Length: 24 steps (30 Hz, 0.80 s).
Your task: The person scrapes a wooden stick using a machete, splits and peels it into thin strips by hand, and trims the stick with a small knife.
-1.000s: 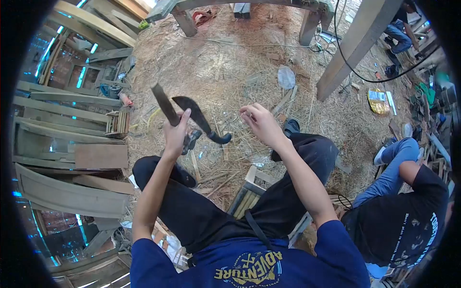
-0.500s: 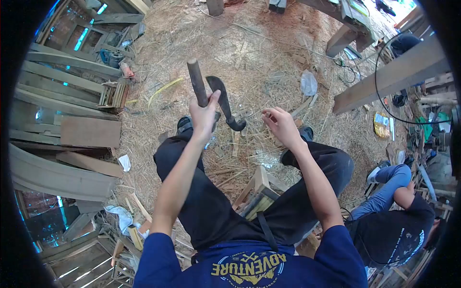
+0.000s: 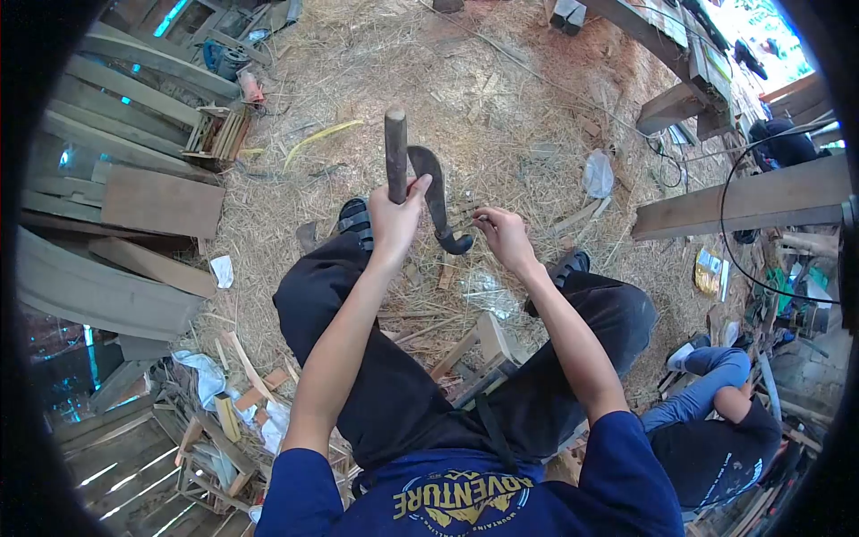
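While straw-littered ground [image 3: 358, 85] spreads beneath the two separated hands, a dark curved knife [image 3: 436, 192] shows between them, its blade by the thumb of the left hand [image 3: 396, 219]; whether gripped, I cannot tell. Clamped in that hand's closed fingers, a wooden rod [image 3: 395, 148] juts beyond the knuckles. The right hand [image 3: 506, 240] is half curled near the knife's hooked end, any hold unclear.

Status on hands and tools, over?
Left hand holding round brown wooden stick, dark curved metal blade. Right hand curled nearby, grip unclear. Pale wooden frame between black-trousered legs.
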{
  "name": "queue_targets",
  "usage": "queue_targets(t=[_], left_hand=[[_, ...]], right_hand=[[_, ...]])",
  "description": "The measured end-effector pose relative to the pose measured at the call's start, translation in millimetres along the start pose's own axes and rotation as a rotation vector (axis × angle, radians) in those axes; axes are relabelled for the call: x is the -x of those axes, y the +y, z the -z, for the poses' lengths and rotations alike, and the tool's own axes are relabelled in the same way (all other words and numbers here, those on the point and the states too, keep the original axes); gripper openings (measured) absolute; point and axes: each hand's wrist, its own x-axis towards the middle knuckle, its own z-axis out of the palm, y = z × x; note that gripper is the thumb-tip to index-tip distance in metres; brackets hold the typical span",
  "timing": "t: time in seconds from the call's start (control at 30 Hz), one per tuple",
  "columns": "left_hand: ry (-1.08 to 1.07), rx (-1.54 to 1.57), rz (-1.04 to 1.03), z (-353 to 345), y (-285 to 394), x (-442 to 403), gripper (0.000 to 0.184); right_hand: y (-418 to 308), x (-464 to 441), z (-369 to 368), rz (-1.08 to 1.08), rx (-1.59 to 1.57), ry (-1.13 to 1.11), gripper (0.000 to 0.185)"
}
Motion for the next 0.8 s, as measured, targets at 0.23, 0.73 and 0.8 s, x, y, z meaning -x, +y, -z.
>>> queue_targets(t=[0.23,0.73,0.8], left_hand=[[-0.076,-0.087,0.030,15,-21,2,0.029],[-0.278,-0.251,-0.066,-5,-47,26,0.029],[-0.293,-0.311,-0.045,-7,-53,29,0.033]], right_hand=[[14,4,-8,-0.004,0.040,0.023,0.023],[-1,16,-7,0.047,-0.048,0.087,0.021],[0,17,-5,0.050,-0.069,0.106,0.021]])
